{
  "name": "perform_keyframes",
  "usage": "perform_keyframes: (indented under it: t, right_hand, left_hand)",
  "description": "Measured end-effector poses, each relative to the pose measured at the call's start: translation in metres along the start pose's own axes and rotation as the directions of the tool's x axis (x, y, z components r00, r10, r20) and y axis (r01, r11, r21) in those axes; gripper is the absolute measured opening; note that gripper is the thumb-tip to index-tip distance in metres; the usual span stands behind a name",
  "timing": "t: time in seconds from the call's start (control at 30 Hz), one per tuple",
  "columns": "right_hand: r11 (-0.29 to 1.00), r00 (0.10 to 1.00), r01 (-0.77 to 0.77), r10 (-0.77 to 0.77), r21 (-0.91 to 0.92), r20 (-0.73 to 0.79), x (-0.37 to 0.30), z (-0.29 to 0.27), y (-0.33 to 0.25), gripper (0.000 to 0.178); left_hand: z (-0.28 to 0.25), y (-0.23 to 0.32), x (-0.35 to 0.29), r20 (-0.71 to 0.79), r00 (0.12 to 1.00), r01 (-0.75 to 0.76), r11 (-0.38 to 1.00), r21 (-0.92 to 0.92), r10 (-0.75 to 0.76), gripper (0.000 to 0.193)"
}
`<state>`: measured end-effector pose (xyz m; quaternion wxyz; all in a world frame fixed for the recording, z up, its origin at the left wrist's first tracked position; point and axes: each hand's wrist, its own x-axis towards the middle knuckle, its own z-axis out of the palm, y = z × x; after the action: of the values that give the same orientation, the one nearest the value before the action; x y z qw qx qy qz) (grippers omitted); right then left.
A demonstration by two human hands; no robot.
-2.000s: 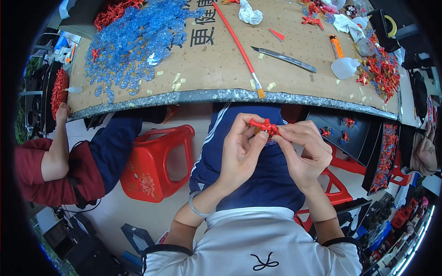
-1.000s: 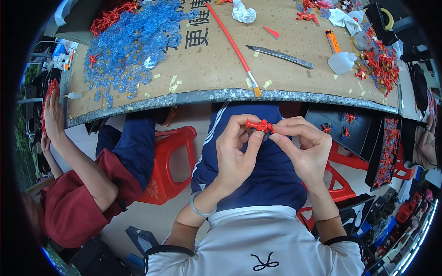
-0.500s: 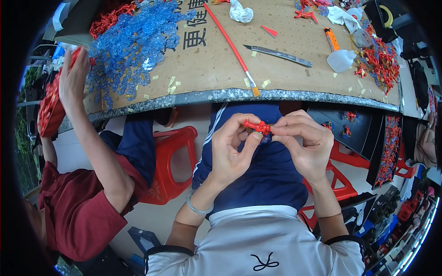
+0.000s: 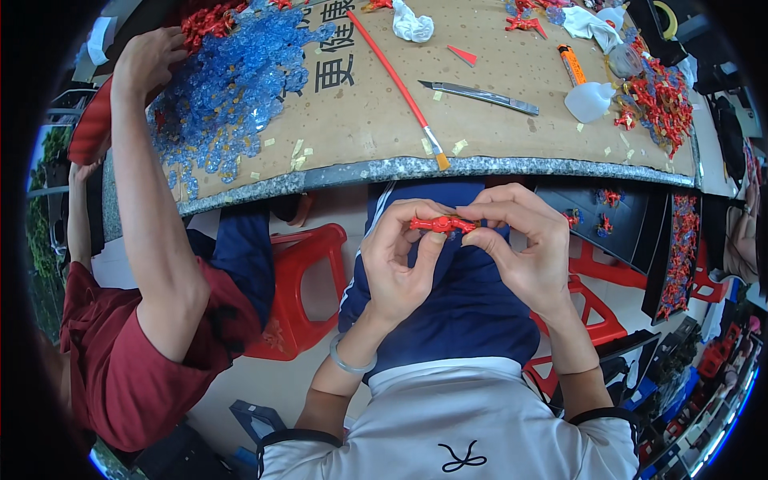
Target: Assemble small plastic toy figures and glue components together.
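Note:
Between both hands, over my lap and just off the table edge, is a small red plastic figure (image 4: 442,225). My left hand (image 4: 400,254) pinches its left end with thumb and fingers closed. My right hand (image 4: 520,240) grips the other end, thumb below and fingertips above. A little clear blue plastic shows under the figure, partly hidden by the fingers. On the table ahead lie a red-handled flat brush (image 4: 404,92) and a metal craft knife (image 4: 480,97).
Clear blue parts (image 4: 232,96) are heaped at the left, beside red figures (image 4: 210,28). A co-worker's arm (image 4: 152,184) reaches there, with a red container (image 4: 90,124). At right are a white bottle (image 4: 590,102), finished-looking red-blue pieces (image 4: 662,104) and a black tray (image 4: 602,232). Red stools (image 4: 300,288) stand below.
The red figure now lies more level and more of it shows between my hands. The co-worker's hand has moved up to the red figures, and the red container has shifted.

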<state>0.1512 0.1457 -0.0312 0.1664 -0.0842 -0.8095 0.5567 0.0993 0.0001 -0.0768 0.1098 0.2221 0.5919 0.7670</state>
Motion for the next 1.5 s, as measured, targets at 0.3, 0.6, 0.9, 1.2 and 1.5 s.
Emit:
perform_keyframes:
  t: [0.3, 0.6, 0.9, 1.2, 1.5]
  right_hand:
    - [0.996, 1.0, 0.013, -0.011, 0.087, -0.014, -0.003, 0.002, 0.007, 0.018]
    - [0.997, 0.997, 0.074, -0.074, 0.011, -0.037, -0.008, 0.005, 0.003, 0.015]
    - [0.934, 0.952, 0.293, -0.306, -0.206, -0.032, -0.009, 0.005, -0.005, 0.017]
    - [0.935, 0.947, 0.32, -0.319, -0.151, 0.035, -0.005, 0.008, -0.003, 0.018]
    - [0.864, 0.892, 0.443, -0.452, -0.238, 0.019, -0.004, 0.015, -0.003, 0.022]
  left_hand:
    - [0.0, -0.007, -0.001, -0.006, 0.998, -0.063, 0.996, 0.062, 0.064, 0.014]
    - [-0.003, -0.009, 0.002, -0.003, 0.984, -0.174, 0.976, 0.133, 0.176, 0.014]
    - [-0.006, -0.005, 0.006, 0.062, 0.971, -0.24, 0.94, 0.244, 0.231, 0.015]
    - [-0.009, -0.004, 0.007, 0.027, 0.95, -0.301, 0.891, 0.34, 0.31, 0.019]
    - [-0.01, 0.001, 0.009, 0.034, 0.939, -0.329, 0.861, 0.389, 0.343, 0.016]
